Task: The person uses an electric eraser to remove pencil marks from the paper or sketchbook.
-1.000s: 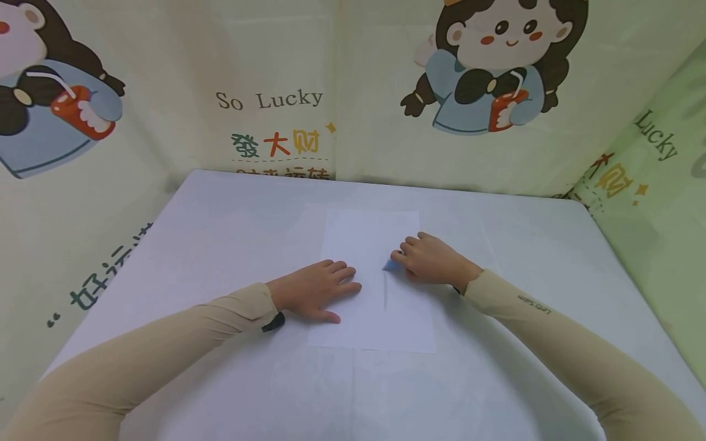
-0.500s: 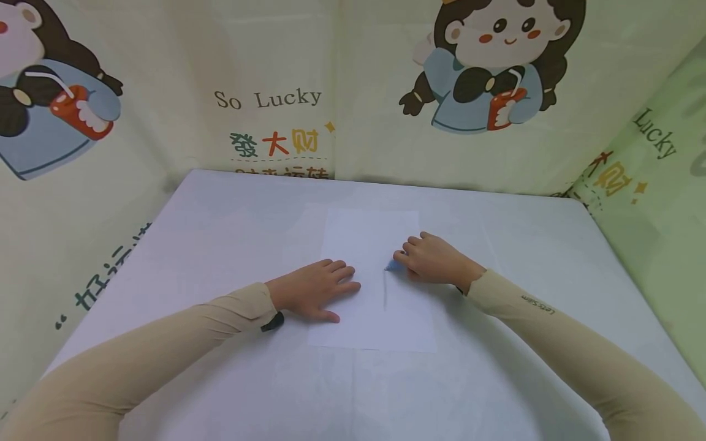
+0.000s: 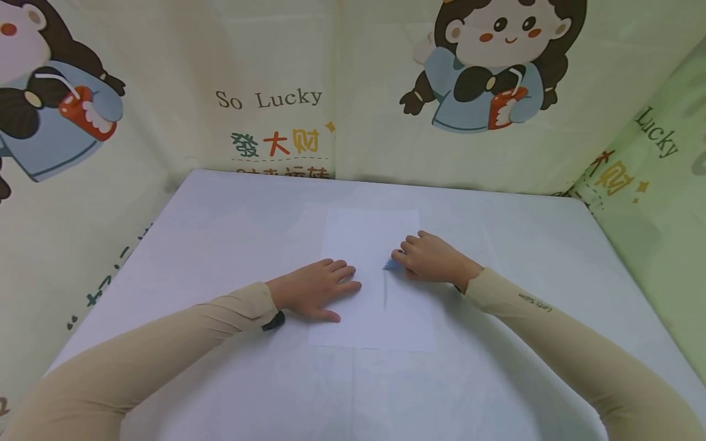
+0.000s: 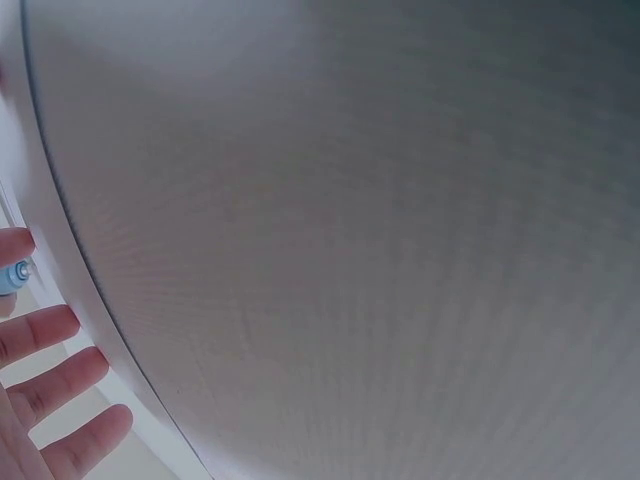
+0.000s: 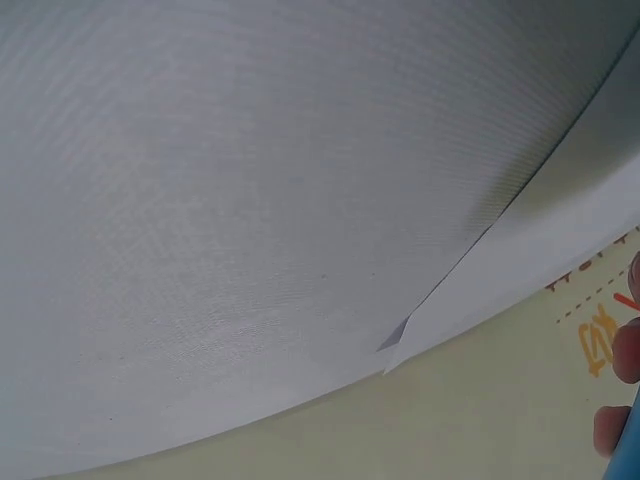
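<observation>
A white sheet of paper (image 3: 364, 236) lies on the white table. My left hand (image 3: 315, 290) rests on its left part, palm down with fingers spread. On the right side of the sheet, my right hand (image 3: 438, 258) grips a blue tube-like thing (image 3: 391, 264) with a narrow pointed tip, most of it hidden by the fingers. Its tip is right at the paper, at the upper end of a faint straight streak (image 3: 385, 293). The left wrist view catches the tube's ringed tip end (image 4: 15, 276); part of its blue body (image 5: 627, 445) shows at the right wrist view's corner.
The white table (image 3: 248, 214) extends around the sheet on all sides. A pale curtain (image 3: 364, 122) printed with cartoon figures and lettering hangs behind and beside it. A dark wrist strap piece (image 3: 273, 321) shows under the left cuff.
The right hand with the blue tube shifts very slightly right, then back left. The left hand and the paper stay in place.
</observation>
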The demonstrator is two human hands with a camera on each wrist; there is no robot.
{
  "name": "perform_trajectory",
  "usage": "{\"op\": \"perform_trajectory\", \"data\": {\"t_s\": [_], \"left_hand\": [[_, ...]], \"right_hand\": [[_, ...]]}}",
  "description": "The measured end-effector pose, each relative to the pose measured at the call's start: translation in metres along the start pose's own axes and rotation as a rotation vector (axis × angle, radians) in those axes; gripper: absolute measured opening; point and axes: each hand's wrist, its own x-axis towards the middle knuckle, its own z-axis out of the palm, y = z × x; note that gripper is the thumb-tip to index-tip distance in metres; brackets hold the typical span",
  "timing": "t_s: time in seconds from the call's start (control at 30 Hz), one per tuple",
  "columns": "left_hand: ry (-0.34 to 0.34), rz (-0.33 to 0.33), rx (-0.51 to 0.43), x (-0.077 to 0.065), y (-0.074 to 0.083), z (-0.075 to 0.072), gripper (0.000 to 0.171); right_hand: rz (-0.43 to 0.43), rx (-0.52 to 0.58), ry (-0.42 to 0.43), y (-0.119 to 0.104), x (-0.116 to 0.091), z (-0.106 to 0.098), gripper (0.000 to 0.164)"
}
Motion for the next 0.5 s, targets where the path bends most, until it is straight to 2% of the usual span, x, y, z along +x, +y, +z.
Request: {"op": "perform_trajectory", "data": {"t_s": [0.2,0.5], "left_hand": [[0.006,0.003,0.002,0.0002,0.0008,0.0002,0.065],[0.018,0.008,-0.002,-0.0010,0.0013,-0.0020,0.065]], "right_hand": [[-0.005,-0.003,0.000,0.0003,-0.0050,-0.0014,0.016],[-0.005,0.004,0.036,-0.0009,-0.0012,0.0017,0.016]]}}
